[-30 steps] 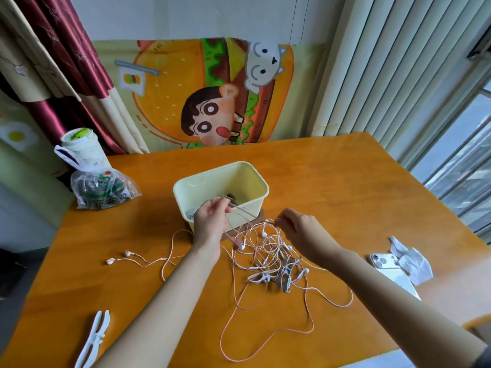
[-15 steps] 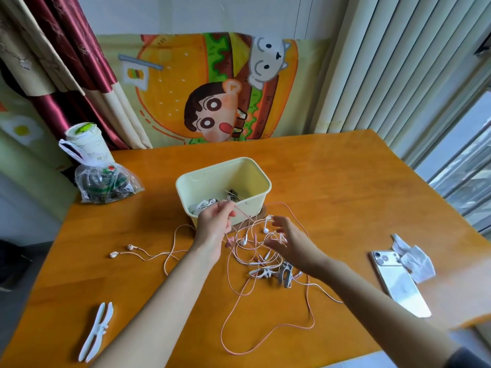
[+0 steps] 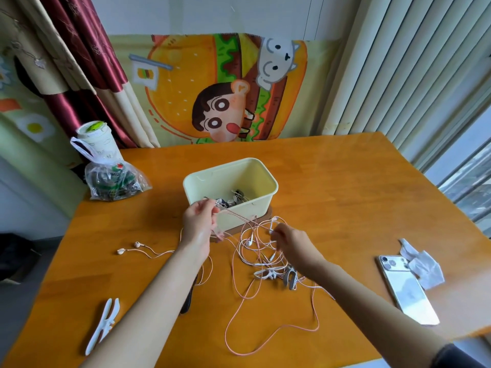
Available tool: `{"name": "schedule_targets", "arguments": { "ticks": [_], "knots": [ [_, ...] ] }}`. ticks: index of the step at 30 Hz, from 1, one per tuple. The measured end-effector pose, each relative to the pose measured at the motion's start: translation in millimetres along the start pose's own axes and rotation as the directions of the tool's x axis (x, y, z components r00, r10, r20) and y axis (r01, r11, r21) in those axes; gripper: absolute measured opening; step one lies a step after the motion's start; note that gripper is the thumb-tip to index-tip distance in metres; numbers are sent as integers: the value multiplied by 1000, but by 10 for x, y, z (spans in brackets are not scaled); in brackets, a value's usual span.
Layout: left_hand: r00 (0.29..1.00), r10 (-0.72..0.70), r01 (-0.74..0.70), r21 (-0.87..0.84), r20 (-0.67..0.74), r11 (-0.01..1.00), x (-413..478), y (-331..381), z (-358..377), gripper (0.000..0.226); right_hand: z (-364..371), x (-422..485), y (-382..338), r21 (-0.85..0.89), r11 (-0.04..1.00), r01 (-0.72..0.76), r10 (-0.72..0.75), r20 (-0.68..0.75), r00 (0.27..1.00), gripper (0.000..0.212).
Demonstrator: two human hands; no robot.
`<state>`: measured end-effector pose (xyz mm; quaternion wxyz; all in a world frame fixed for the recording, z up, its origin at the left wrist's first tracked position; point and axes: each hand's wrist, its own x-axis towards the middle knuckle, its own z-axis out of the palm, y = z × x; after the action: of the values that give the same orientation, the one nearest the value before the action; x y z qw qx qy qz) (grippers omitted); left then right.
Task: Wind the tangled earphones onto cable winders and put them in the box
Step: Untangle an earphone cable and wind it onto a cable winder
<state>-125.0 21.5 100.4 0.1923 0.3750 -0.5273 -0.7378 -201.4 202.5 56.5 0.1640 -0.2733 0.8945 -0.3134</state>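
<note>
Both hands, left (image 3: 199,221) and right (image 3: 288,241), still pinch the cords (image 3: 255,235), the right now drawn nearer the left.

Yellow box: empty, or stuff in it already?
Not empty. The yellow box is open-topped, and dark and white items, seemingly wound earphones, lie on its bottom. How many, cannot tell.

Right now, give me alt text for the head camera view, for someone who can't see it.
Two bare hands, the left hand and right hand, pull apart tangled pink and white earphones on an orange wooden table, in front of a pale yellow box. A white cable winder lies near left, a phone at right.
</note>
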Motion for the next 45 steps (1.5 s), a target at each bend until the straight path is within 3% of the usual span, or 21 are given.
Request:
{"name": "schedule_targets", "arguments": {
  "ticks": [6,11,13,15,18,20,22,26,30,34,37,39,41,43,45],
  "knots": [
    [992,-64,70,50,-107,996,83,-167,-141,22,-322,5,718,-31,960,-277,273,-103,957,23],
    [969,-246,240,195,8,951,27,-267,-31,22,-599,106,545,30,972,-233,230,-330,916,24],
    [980,-187,163,260,70,952,-42,-220,55,21,-713,139,305,-15,989,-149,132,-378,916,21],
    [980,-52,-9,306,192,952,-138,-132,178,16,-796,129,13,-95,995,-33,-1,-343,939,19],
    [906,148,-270,273,397,923,-274,12,399,19,-806,70,-430,-186,966,178,-215,-204,955,15],
    [857,206,-355,252,473,900,-330,88,505,19,-773,38,-622,-163,947,275,-303,-182,935,16],
    [851,207,-355,239,482,904,-345,124,529,20,-750,38,-657,-98,948,303,-317,-199,927,17],
    [928,169,-263,262,333,929,-251,74,399,22,-690,42,-388,-64,976,209,-216,-121,969,18],
    [979,143,-169,187,145,968,-120,20,246,22,-549,26,153,-31,999,-11,11,-2,1000,24],
    [990,132,-135,99,44,986,-73,-25,198,25,-405,8,666,-36,966,-256,259,107,960,28],
    [993,118,-118,91,7,989,-62,-53,177,25,-408,-7,856,-72,937,-342,349,156,924,34],
    [991,131,-130,100,-4,987,-56,-72,169,25,-552,24,821,-89,932,-351,358,78,931,33],
    [991,131,-129,100,-7,986,-46,-89,179,24,-804,80,648,-108,946,-307,294,-124,948,27],
    [990,139,-137,122,-7,983,-49,-92,201,22,-1117,136,335,-110,977,-182,130,-370,920,25],
    [985,172,-175,178,30,968,-97,-72,241,21,-1414,173,-44,-128,992,-2,-68,-544,836,24]
  ]
}}
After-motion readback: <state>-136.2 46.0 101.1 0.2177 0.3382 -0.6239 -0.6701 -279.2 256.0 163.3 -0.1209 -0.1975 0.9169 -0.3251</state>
